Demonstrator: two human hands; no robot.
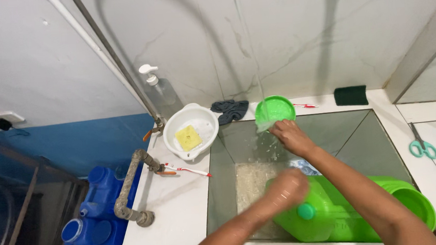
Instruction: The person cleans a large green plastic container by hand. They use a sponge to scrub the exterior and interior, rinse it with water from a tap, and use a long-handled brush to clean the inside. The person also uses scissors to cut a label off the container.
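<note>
My right hand (292,136) holds a round green lid (274,109) tilted over the sink, under a thin stream of water falling from above. My left hand (288,187) is blurred, with curled fingers, and hovers just above a green plastic container (334,211) lying in the sink; whether it holds anything cannot be told. The container has a teal cap (306,211). The sink basin (239,141) is dark with water spray at its bottom.
A white bowl (190,120) with a yellow sponge (188,138) sits left of the sink. Nearby are a soap pump bottle (161,90), grey rag (231,109), toothbrush (188,169), green scouring pad (350,95), teal scissors (423,148), pipe (128,186), blue jugs (95,216).
</note>
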